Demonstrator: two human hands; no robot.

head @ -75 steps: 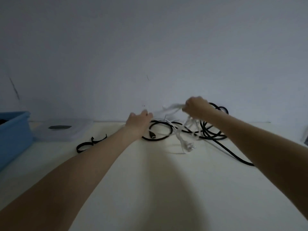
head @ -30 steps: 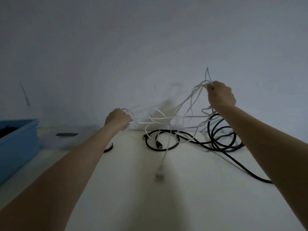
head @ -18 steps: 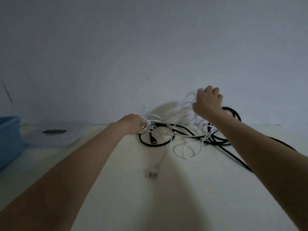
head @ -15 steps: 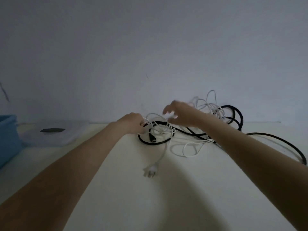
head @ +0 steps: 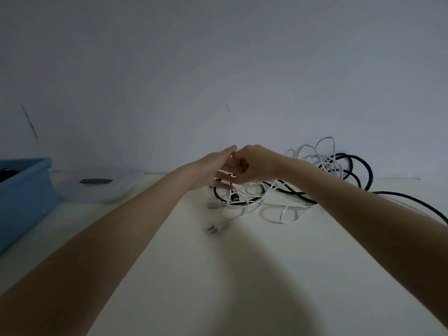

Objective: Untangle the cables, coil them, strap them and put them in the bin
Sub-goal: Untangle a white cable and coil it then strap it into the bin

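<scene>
While left hand fingers spread, right hand fingers curl above white cable

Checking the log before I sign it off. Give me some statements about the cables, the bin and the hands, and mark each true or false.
1. The white cable is tangled with the black cable. True.
2. The blue bin stands at the right. False: it stands at the left edge.
3. Both hands meet over the tangle. True: left hand, right hand.
4. The white cable is coiled and strapped. False: it lies in loose loops.
5. The white plug lies on the table. True.
</scene>
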